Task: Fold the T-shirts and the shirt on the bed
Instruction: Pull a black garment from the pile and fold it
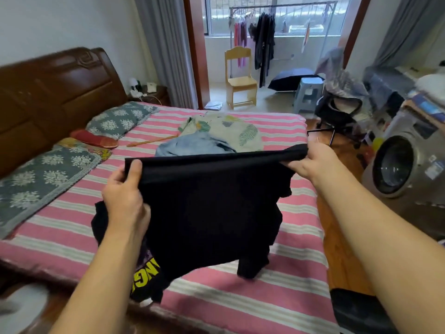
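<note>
- Your left hand grips one end of the black T-shirt's top edge, thumb over the front and fingers curled behind, at about 9 o'clock of the garment.
- Your right hand pinches the other end of that edge at about 2 o'clock, fingers curled round the bunched cloth.
- You hold the edge pulled taut between both hands, probably so the body hangs flat and can be laid square on the bed for folding.
- The shirt hangs above the pink striped bedcover; its lower part droops toward the mattress at 6 o'clock, and whether it touches is hard to tell.
- A yellow print shows at the shirt's lower left, upside down from your view; only a few block letters are visible, something like "NG", and the full word cannot be read.
- Past the held shirt, at 12 o'clock on the bed, lie a light blue garment and a pale leaf-print garment, both unfolded and overlapping, likely next in line.
- No brand or label is legible on them.
</note>
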`<state>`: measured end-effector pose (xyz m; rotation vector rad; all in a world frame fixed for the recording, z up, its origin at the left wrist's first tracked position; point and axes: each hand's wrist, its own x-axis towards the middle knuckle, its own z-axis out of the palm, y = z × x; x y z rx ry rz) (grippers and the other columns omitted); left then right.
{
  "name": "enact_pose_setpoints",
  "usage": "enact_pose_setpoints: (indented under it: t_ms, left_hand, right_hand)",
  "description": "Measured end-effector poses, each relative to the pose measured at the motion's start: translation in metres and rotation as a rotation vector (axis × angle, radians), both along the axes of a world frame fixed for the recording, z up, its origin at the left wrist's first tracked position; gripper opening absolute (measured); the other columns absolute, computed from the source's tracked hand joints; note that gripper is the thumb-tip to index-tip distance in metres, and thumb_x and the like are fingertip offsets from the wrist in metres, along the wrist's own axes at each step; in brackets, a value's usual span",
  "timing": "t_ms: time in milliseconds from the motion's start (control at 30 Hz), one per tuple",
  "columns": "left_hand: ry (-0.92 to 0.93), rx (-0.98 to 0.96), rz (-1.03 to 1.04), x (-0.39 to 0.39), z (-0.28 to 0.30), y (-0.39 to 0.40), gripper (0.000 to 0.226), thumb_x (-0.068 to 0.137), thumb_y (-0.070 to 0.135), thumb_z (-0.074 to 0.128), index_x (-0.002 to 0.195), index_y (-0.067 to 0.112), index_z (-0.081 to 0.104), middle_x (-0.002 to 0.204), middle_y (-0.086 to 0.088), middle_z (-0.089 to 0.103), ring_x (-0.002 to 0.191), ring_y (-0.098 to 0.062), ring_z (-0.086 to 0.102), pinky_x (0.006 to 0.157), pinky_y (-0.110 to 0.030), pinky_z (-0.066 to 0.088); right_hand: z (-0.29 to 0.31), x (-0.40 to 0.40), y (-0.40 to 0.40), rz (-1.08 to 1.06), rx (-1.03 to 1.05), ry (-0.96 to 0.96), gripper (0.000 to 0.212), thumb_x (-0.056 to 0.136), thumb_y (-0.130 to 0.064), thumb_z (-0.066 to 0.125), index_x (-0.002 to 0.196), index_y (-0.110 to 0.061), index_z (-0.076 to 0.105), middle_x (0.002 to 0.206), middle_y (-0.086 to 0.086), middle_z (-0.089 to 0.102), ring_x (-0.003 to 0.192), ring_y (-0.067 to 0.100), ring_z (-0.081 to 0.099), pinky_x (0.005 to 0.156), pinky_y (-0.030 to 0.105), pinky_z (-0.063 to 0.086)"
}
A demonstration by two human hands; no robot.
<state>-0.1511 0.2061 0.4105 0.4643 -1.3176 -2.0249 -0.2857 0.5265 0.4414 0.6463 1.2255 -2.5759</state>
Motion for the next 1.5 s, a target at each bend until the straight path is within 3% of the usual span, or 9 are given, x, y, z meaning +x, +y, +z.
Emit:
enact_pose_setpoints:
  t_ms: [133,233,300,400,533,667,867,1200,1500]
  left_hand:
    - [-0.109,-0.141,-0.505,0.004,0.028,0.004,0.015,0.096,0.015,0.060,0.099,0.009,0.074,0.098,-0.010,0.076,0.087,-0.021,0.071,0.085,-0.034,0.058]
    - [-0.309,-0.342,-0.864,0.013,0.002,0.034,0.021,0.094,0.013,0.062,0.102,-0.005,0.069,0.099,-0.016,0.072,0.088,-0.025,0.064,0.079,-0.033,0.053]
    - [-0.411,-0.382,-0.952,0.018,-0.020,0.066,0.021,0.101,0.007,0.056,0.089,0.005,0.074,0.085,-0.007,0.073,0.077,-0.016,0.066,0.065,-0.022,0.050]
    - [-0.531,-0.353,-0.949,0.023,-0.049,0.098,0.028,0.104,0.004,0.051,0.086,0.009,0.072,0.070,0.001,0.070,0.062,-0.009,0.064,0.053,-0.016,0.046]
    - [-0.591,-0.253,-0.882,0.028,-0.068,0.110,0.010,0.101,0.004,0.058,0.096,0.004,0.066,0.078,-0.012,0.072,0.070,-0.020,0.071,0.060,-0.028,0.055]
    - [-0.596,-0.133,-0.778,0.037,-0.074,0.120,0.018,0.095,0.002,0.066,0.080,0.010,0.062,0.074,-0.011,0.069,0.064,-0.020,0.068,0.059,-0.030,0.054]
    - [-0.559,-0.012,-0.890,0.049,-0.077,0.131,0.031,0.108,0.015,0.046,0.111,0.000,0.073,0.105,-0.016,0.077,0.101,-0.019,0.074,0.080,-0.028,0.058]
    - [-0.494,-0.246,-0.753,0.052,-0.089,0.122,0.023,0.092,-0.001,0.066,0.108,0.012,0.077,0.102,-0.007,0.078,0.102,-0.023,0.074,0.094,-0.041,0.059]
    - [-0.481,-0.307,-0.762,0.056,-0.105,0.118,0.014,0.094,0.005,0.068,0.102,0.009,0.079,0.099,-0.012,0.078,0.100,-0.027,0.074,0.097,-0.048,0.057]
  right_hand:
    - [-0.026,0.014,-0.004,0.155,0.352,-0.080,0.029,0.101,-0.016,0.042,0.121,-0.007,0.059,0.121,0.014,0.063,0.113,0.037,0.060,0.093,0.062,0.049]
    - [-0.064,0.051,-0.020,0.162,0.814,0.028,0.038,0.081,-0.034,0.061,0.116,-0.019,0.059,0.111,0.004,0.060,0.109,0.029,0.058,0.098,0.051,0.051]
    - [-0.082,0.088,-0.037,0.316,0.820,0.147,0.022,0.084,-0.029,0.066,0.101,-0.014,0.068,0.095,0.001,0.066,0.093,0.020,0.063,0.091,0.044,0.054]
    - [-0.103,0.136,-0.056,0.467,0.800,0.192,0.006,0.093,-0.018,0.067,0.094,-0.013,0.070,0.091,0.000,0.069,0.085,0.018,0.067,0.079,0.034,0.060]
    - [-0.127,0.156,-0.057,0.229,0.945,0.240,0.018,0.086,-0.011,0.072,0.091,-0.027,0.064,0.091,-0.006,0.066,0.079,0.015,0.068,0.080,0.042,0.060]
    - [-0.135,0.167,-0.057,0.264,0.985,0.307,0.020,0.088,-0.013,0.073,0.091,-0.031,0.066,0.092,-0.014,0.070,0.086,0.001,0.066,0.078,0.021,0.054]
    - [-0.137,0.172,-0.060,0.336,0.900,0.286,0.028,0.090,-0.013,0.070,0.113,-0.028,0.075,0.098,-0.018,0.075,0.094,-0.002,0.069,0.089,0.027,0.057]
    - [-0.119,0.180,-0.064,0.448,0.833,0.370,0.035,0.096,-0.021,0.061,0.100,-0.056,0.068,0.100,-0.026,0.073,0.101,-0.008,0.065,0.090,0.018,0.052]
    - [-0.120,0.186,-0.065,0.395,0.885,0.318,0.027,0.095,-0.022,0.067,0.120,-0.033,0.070,0.090,-0.027,0.068,0.087,-0.019,0.062,0.075,0.004,0.048]
